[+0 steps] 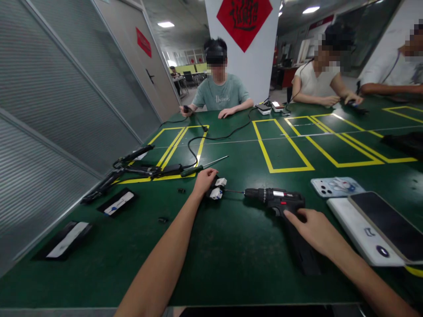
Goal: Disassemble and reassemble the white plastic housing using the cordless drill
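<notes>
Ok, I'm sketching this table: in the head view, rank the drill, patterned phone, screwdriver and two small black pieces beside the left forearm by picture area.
1. Drill
2. Patterned phone
3. Screwdriver
4. Small black pieces: alike, and one lies nearer the camera, so unranked.

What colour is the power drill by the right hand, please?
The power drill is mostly black; it shows best in the head view.

This is an office: chairs (189, 79), low dividers (189, 69), ceiling lights (165, 24)
</notes>
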### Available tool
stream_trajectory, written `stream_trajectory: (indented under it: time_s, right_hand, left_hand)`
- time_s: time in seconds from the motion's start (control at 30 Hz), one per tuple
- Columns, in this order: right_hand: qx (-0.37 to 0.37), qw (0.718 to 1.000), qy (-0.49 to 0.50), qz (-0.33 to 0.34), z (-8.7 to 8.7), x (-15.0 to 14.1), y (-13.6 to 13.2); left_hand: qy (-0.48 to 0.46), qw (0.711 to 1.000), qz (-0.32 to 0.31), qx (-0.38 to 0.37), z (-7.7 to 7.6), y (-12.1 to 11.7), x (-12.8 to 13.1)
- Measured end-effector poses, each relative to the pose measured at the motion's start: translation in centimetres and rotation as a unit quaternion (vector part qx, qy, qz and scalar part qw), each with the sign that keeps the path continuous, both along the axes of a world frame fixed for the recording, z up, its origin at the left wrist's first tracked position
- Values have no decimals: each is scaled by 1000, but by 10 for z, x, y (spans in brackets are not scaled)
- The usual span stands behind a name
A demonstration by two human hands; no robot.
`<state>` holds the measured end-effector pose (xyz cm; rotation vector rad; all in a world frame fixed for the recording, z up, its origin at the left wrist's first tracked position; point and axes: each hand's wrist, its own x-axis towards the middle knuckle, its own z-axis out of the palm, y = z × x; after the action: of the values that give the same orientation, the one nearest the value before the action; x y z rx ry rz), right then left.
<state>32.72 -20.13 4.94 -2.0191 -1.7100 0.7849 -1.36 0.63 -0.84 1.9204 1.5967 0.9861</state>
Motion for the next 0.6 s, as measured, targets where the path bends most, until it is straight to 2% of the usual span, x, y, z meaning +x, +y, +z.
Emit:
stream_trajectory:
  time_s: [0.1,0.17,0.23,0.3,0.4,0.6]
  right_hand:
    - [44,997,-53,-24,3,2,-15]
    - [93,991,-78,-51,7,15,-27]
    - [183,971,-124,-94,11,37,-37]
    - [239,940,-189,-151,15,62,-43]
    - [228,927,-235,-183,20,88,-42]
    - [77,956,-230,-166,16,96,-25]
  left_hand:
    - [-2,1000,-1,-1,0,0,0]
    - [-4,1000,0,-2,1,0,0]
    - [-3,1000,3,-4,1,1,-1]
    - [-2,1000,4,-5,0,1,-1]
    - [-2,1000,5,-4,0,2,-1]
    - [-3,1000,8,-4,1,2,-1]
